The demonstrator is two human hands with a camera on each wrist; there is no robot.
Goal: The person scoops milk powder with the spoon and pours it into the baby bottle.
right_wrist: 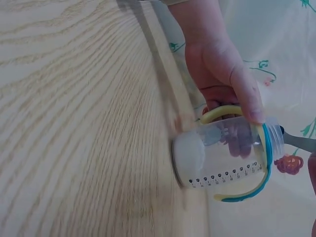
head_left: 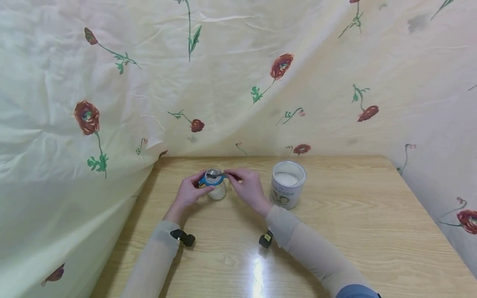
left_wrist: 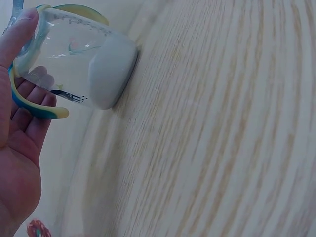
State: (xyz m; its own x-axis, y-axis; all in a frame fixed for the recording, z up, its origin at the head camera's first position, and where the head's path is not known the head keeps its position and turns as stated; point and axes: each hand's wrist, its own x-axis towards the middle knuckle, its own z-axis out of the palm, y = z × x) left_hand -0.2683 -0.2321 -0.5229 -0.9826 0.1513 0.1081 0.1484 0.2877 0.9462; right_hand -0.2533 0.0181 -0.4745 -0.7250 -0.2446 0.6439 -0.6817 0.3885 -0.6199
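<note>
A clear baby bottle (head_left: 217, 192) with a blue-and-yellow two-handled collar stands upright on the table, its top uncovered. White contents fill its lower part, seen in both wrist views (left_wrist: 111, 69). My left hand (head_left: 190, 193) holds the bottle near the neck, with the thumb on the collar in the right wrist view. A metal spoon (head_left: 212, 176) lies over the bottle's mouth; its handle is pinched in my right hand (head_left: 249, 187). Whether the spoon's bowl holds anything is hard to tell. Right of that hand stands an open can (head_left: 284, 196) of white powder (head_left: 286, 179).
The wooden table (head_left: 354, 215) extends to the right and toward me. A flowered cloth (head_left: 223, 82) hangs behind it and along its left and right sides. Dark camera mounts (head_left: 266, 239) sit on both wrists.
</note>
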